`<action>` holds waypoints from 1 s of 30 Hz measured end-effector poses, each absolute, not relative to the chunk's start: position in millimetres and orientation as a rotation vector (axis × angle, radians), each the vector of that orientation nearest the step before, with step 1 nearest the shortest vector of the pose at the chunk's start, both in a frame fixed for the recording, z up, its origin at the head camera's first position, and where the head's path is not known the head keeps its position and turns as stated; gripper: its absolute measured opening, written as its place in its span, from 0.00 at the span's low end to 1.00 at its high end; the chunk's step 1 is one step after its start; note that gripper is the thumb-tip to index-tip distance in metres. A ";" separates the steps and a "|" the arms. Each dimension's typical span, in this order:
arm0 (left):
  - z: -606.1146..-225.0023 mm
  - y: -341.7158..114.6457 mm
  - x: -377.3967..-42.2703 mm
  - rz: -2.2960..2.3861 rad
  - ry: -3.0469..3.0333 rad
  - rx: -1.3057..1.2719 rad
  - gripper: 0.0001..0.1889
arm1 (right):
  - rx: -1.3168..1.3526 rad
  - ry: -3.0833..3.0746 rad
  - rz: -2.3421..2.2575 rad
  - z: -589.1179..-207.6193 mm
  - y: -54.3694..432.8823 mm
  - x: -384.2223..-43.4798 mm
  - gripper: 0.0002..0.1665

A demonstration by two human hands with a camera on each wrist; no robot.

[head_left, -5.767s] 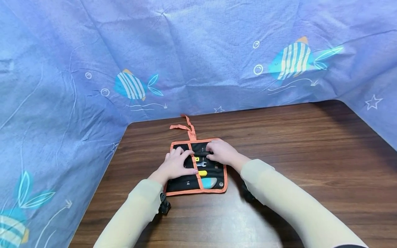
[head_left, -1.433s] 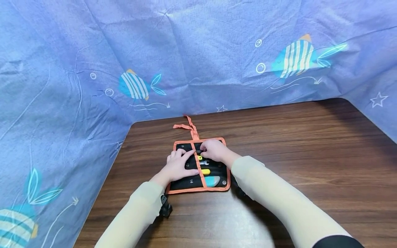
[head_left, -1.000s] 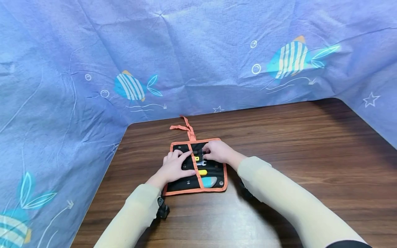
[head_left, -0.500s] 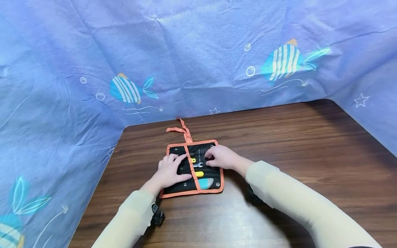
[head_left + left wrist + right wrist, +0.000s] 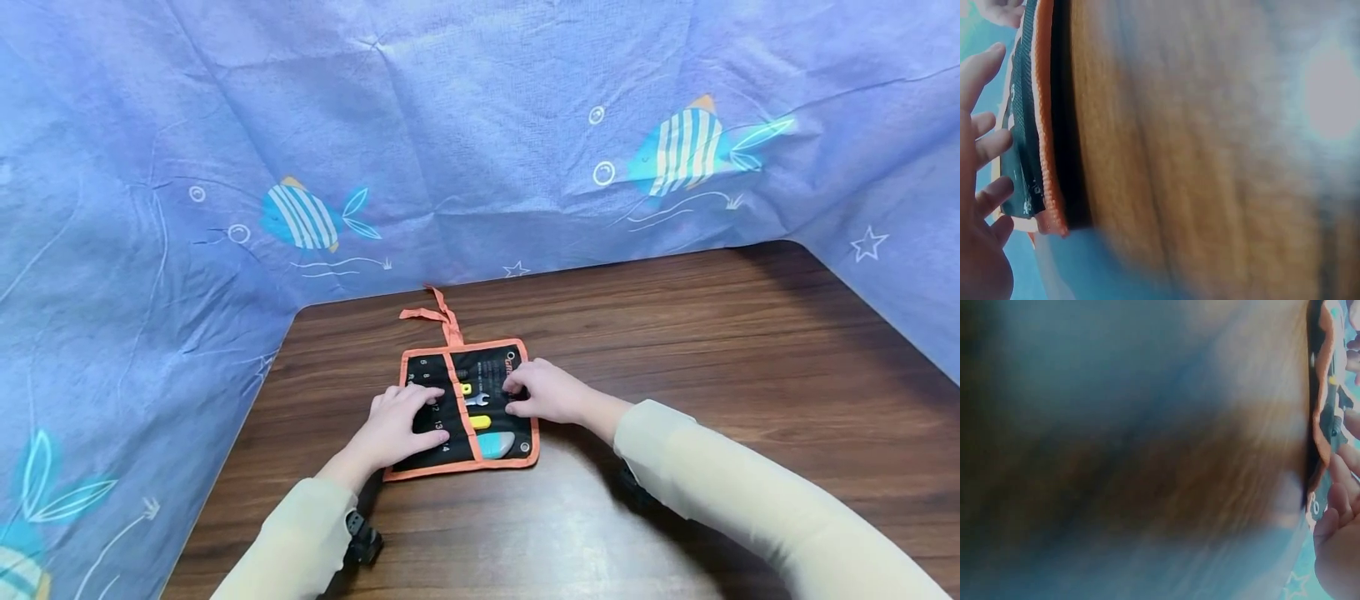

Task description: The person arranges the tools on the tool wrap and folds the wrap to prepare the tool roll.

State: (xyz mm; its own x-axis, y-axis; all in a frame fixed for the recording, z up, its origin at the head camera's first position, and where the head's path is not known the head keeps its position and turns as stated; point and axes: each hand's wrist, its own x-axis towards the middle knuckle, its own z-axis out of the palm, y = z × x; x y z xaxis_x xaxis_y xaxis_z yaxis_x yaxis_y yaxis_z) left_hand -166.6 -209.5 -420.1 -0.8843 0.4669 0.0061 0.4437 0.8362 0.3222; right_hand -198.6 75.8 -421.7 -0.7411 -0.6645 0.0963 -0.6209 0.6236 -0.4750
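A black tool roll (image 5: 504, 417) with orange trim lies unrolled on the table. Its pockets hold a dark ribbed handle (image 5: 462, 374), a small yellow end with a hole (image 5: 467, 389), an open-end wrench (image 5: 477, 400), a yellow handle (image 5: 480, 422) and a rounded teal-and-grey handle (image 5: 495, 445). Over the numbered left half is my left hand (image 5: 392, 427), thumb and fingers spread, holding nothing. My right hand (image 5: 553, 392) is at the roll's right edge, fingers loosely bent with a gap to the thumb. In the right wrist view, the right-hand fingers (image 5: 1342, 469) show beside the orange border.
Orange tie straps (image 5: 452, 330) stretch from the roll's far edge across the brown wooden table (image 5: 675, 333). Blue cloth (image 5: 480, 125) printed with fish hangs behind the table and at its sides. A black wrist device (image 5: 363, 537) sits below the left cuff.
The dark ribbed handle, earlier at my right fingertips, now sits deeper in its pocket. My right hand has moved away to the right edge; my left hand has drawn back left from the orange strip.
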 end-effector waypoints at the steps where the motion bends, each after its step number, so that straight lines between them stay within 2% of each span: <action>1: -419.1 -210.0 -164.4 0.500 2.938 0.740 0.31 | -1.095 2.737 -0.759 -421.5 76.2 -196.9 0.16; 8: -417.7 -215.2 -151.0 0.587 2.933 0.806 0.25 | -1.115 2.667 -0.812 -420.6 79.6 -183.6 0.19; 30: -419.5 -217.5 -131.0 0.619 2.836 0.909 0.22 | -1.251 2.623 -0.896 -419.1 82.9 -160.7 0.19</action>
State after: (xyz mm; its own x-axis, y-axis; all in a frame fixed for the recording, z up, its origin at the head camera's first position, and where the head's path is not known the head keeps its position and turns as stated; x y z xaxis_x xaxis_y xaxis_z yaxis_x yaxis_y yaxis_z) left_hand -131.0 -217.5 -419.5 -0.8169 0.5761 0.0281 0.5354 0.7392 0.4085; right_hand -160.7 82.9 -419.1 -0.6574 -0.7375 0.1548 -0.6781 0.4894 -0.5483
